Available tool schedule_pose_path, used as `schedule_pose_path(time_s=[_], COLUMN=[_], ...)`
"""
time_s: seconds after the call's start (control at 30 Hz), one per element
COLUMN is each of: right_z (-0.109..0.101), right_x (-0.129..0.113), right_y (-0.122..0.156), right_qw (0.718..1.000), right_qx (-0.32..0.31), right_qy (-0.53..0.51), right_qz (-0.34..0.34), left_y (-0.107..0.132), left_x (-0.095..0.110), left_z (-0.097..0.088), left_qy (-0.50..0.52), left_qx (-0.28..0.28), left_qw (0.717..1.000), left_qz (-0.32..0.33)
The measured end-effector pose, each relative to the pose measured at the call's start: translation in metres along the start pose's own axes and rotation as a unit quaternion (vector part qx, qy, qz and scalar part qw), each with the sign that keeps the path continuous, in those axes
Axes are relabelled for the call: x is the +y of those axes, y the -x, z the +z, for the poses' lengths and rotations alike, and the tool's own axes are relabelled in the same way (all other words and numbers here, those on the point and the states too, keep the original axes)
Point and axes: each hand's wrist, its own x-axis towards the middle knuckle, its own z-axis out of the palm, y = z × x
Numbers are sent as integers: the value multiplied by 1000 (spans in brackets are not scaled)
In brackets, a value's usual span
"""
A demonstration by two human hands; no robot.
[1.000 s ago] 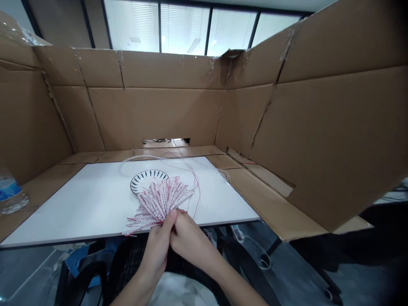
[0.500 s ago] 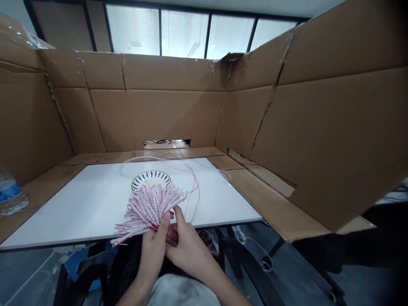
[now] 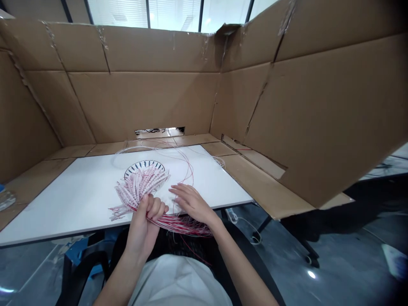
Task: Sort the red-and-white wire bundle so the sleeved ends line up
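My left hand (image 3: 145,219) is closed around a thick bundle of thin red and white wires (image 3: 181,224). Above that fist, the bundle's labelled ends (image 3: 138,185), white with small red print, fan out over the tabletop. From the fist the wires trail rightward across my lap and pass beneath my right forearm. My right hand (image 3: 189,202) hovers just above them with fingers stretched out, holding nothing. Behind the fanned ends lies a plate (image 3: 145,164) with a dark striped rim, partly covered by them.
The white tabletop (image 3: 79,199) is walled by tall cardboard panels (image 3: 137,102). Loose wires (image 3: 191,163) loop over its back and right side. A plastic bottle (image 3: 6,199) shows at the left edge. A white cable (image 3: 250,227) hangs below the table at right.
My right hand has let go of the bundle and opened to its right. My left hand has closed into a fist around the wires, whose long tails now stretch rightward. The view has tilted down.
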Motion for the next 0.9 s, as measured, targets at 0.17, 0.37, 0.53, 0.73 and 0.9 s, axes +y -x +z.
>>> schedule_pose_path(time_s=[0.17, 0.37, 0.53, 0.73, 0.9], right_z=[13, 4, -19, -35, -39], right_x=[10, 38, 78, 124, 116], right_y=[-9, -36, -72, -122, -138], right_qw=[980, 971, 969, 965, 963], right_qx=[-125, -148, -153, -88, 58], right_qy=[149, 172, 177, 197, 207], right_qz=[41, 72, 85, 150, 164], left_y=[6, 17, 23, 24, 23], left_x=[-6, -13, -19, -23, -13], left_z=[3, 12, 16, 17, 12], left_qy=[-5, -12, 1, 18, -35], left_qx=[-46, -89, -123, -136, -60], left_qw=[998, 994, 990, 986, 994], left_qz=[-30, -62, -71, -95, -82])
